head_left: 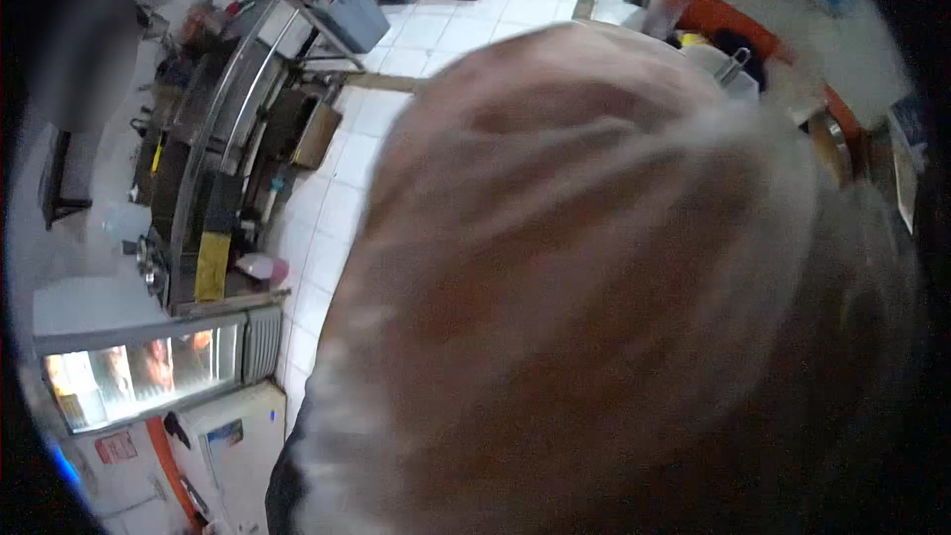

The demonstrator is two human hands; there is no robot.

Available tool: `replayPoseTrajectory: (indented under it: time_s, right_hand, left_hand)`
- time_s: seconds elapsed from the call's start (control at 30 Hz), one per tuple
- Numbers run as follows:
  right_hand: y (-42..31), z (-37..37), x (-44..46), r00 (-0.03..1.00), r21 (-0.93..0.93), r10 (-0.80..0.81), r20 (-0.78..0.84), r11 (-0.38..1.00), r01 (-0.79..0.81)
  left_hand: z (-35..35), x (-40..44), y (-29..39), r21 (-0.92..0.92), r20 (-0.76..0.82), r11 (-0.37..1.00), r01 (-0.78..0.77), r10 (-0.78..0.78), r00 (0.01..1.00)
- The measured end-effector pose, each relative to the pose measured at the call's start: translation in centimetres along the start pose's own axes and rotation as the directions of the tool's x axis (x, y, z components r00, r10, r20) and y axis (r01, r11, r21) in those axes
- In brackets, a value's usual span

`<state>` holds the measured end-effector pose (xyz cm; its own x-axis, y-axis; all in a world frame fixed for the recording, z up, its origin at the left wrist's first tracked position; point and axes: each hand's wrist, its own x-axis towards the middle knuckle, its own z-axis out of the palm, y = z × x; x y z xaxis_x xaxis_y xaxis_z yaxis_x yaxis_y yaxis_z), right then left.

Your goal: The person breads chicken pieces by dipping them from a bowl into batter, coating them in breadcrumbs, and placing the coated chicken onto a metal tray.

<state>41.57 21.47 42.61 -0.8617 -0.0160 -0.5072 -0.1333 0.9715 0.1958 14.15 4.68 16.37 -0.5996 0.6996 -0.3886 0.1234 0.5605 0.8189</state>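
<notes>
A very large, blurred brown and pinkish shape (575, 287) under creased translucent plastic fills the middle and right of the head view, close to the camera. What it is cannot be made out. A dark edge, perhaps cloth, shows at its lower left. Neither my left hand nor my right hand can be picked out, and any contact with the plastic-covered shape is hidden.
Behind it lies a white tiled floor (322, 208). At the left stand a metal-edged counter (203, 139), a lit display fridge (149, 367) and a white appliance (238, 451). A grey bin (355, 18) is at the top, a strainer (733, 64) at the upper right.
</notes>
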Motion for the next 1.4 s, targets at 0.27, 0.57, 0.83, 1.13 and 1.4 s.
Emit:
replayPoseTrajectory:
  time_s: [0.27,0.57,0.83,1.13,1.4]
  right_hand:
    - [-1.2,0.5,0.5,0.996,-0.015,0.08,0.035,0.997,-0.079]
    - [6.3,12.7,5.2,0.912,0.353,0.41,-0.028,0.857,-0.375]
    - [1.9,19.1,11.1,0.884,0.327,0.266,-0.384,0.935,-0.139]
    - [1.1,21.0,11.6,0.851,0.26,0.382,-0.36,0.917,-0.302]
    - [3.9,18.9,7.9,0.77,0.977,0.605,-0.205,0.175,0.124]
  left_hand:
    - [0.1,-2.9,-3.7,-0.139,0.055,0.978,0.157,-0.15,0.987]
    - [2.0,-4.3,-2.8,-0.37,-0.064,0.917,-0.152,0.138,0.988]
    - [0.9,-4.9,4.0,-0.165,-0.075,0.923,-0.348,0.34,0.937]
    - [7.5,-3.5,5.7,0.097,0.166,0.84,-0.534,0.515,0.841]
    - [12.3,-2.1,9.1,0.136,0.214,0.754,-0.643,0.611,0.762]
